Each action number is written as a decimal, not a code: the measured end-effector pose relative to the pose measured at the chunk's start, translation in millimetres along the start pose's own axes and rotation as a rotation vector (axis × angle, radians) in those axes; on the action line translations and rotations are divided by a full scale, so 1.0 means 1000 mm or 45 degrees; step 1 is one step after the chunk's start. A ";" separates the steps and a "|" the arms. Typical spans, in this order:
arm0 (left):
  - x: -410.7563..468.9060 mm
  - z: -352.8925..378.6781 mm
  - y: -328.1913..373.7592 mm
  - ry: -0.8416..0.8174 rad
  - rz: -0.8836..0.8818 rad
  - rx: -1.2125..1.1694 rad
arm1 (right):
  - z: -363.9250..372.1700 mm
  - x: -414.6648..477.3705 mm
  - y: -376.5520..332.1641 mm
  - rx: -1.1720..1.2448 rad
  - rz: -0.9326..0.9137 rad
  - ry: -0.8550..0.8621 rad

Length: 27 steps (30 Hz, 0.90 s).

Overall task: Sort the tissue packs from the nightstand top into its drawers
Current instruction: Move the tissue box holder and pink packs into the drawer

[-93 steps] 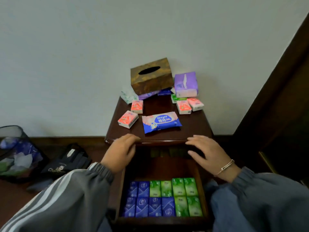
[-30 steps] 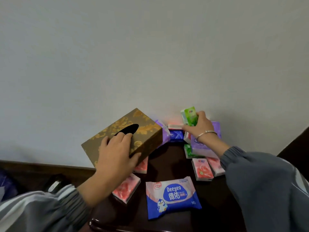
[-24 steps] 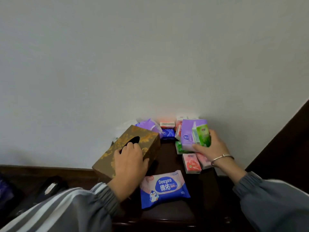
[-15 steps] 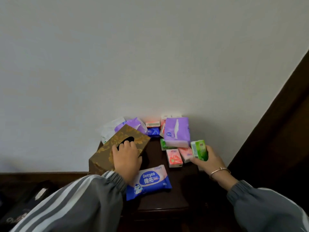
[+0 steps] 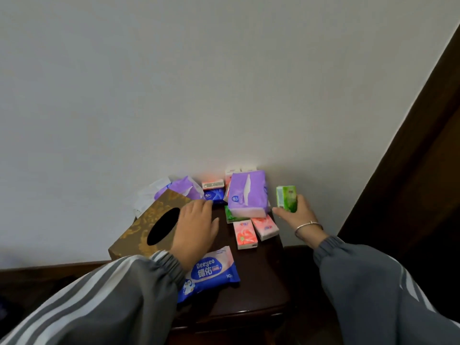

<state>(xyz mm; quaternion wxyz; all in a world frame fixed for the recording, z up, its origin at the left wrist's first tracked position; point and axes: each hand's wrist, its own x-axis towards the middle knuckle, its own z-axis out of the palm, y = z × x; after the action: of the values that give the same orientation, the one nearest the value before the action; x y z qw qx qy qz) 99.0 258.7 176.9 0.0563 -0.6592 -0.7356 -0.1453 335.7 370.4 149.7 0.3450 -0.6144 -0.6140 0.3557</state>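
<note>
green tissue pack (image 5: 287,201), glossy rectangular block, gripped in right hand (image 5: 296,216)

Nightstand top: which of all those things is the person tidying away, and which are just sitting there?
Part of the job:
- green tissue pack, held in the right hand
- pink tissue packs
- big purple tissue pack
- small blue tissue pack
- nightstand

Just there:
- gold tissue box, under the left hand
- blue wipes pack, perhaps
- bracelet
</note>
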 end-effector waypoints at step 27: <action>0.071 0.075 0.021 -0.188 -0.418 -0.758 | 0.047 0.059 0.013 -0.251 -0.368 -0.421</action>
<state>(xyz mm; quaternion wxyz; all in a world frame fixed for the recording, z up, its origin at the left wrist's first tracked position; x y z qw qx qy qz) 119.2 349.7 127.8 -0.2161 -0.5283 -0.7594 -0.3124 301.8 428.6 114.1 0.2255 -0.4844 -0.7753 0.3367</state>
